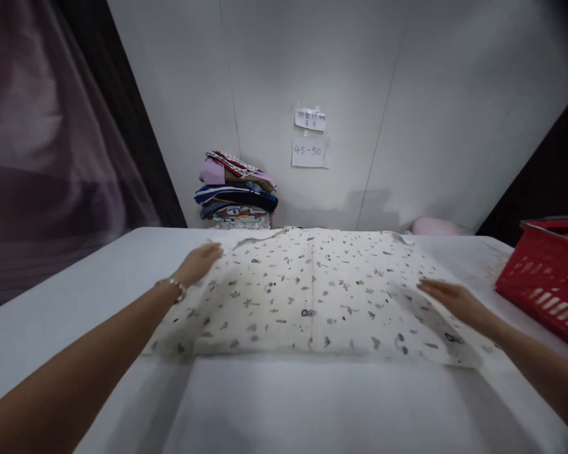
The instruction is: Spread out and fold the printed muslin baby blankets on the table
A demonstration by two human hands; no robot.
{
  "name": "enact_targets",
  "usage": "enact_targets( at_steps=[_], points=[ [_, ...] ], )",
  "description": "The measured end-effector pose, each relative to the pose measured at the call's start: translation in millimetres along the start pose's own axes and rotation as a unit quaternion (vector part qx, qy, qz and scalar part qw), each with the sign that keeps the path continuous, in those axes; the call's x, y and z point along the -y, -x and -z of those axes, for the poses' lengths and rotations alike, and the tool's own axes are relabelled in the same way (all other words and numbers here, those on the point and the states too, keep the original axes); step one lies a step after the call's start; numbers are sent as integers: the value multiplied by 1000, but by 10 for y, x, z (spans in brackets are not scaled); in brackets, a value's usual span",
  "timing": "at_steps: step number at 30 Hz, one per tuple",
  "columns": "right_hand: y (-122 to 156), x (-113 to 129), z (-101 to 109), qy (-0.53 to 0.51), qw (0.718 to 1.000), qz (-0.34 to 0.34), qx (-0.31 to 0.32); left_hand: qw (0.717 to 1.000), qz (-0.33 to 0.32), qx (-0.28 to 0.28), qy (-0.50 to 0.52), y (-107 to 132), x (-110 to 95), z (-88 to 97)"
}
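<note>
Right grip (457,302): open, fingers extended over the right side of the patterned cloth (284,293). Left grip (199,261): at cloth's left side, blurred; cannot tell whether closed. Cloth lies spread on white counter (312,410), red basket (534,268) to its right.

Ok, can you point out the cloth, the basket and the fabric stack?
Cloth (322,293): head view, middle of its printed surface.
Basket (551,277): head view, its red side wall.
Fabric stack (239,192): head view, its dark middle layers.
</note>
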State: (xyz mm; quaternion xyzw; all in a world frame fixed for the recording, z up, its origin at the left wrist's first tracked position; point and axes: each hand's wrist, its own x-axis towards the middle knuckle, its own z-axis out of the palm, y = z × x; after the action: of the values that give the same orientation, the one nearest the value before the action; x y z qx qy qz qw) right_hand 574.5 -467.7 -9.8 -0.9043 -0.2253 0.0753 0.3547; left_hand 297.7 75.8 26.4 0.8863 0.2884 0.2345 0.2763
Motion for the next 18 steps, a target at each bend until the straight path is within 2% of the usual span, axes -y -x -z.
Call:
enact_targets(
  at_steps=[1,2,3,4,6,8,10,12,15,18],
  points=[
    [247,-160,-36,32,999,30,26,999,-3,39,-8,253,18,7],
    [481,-322,-54,56,996,51,47,993,-24,111,-37,521,30,18],
    [690,-483,-57,78,993,70,54,981,-50,175,-67,791,38,29],
    [866,-641,-47,102,989,93,41,969,-79,214,-95,1048,43,38],
    [1092,-930,-11,155,976,149,29,944,-152,253,-148,1469,58,35],
    [1144,-1158,23,204,962,183,-4,934,-193,236,-186,1705,79,-4],
    [1070,-1295,37,249,949,190,-48,936,-194,198,-217,1754,98,-70],
    [946,-1327,36,284,937,183,-87,940,-164,161,-251,1678,96,-140],
    [809,-1220,53,296,933,167,-117,938,-98,138,-301,1510,47,-200],
    [791,-1064,168,266,947,141,-114,931,-54,139,-333,1431,-38,-149]
  ],
)
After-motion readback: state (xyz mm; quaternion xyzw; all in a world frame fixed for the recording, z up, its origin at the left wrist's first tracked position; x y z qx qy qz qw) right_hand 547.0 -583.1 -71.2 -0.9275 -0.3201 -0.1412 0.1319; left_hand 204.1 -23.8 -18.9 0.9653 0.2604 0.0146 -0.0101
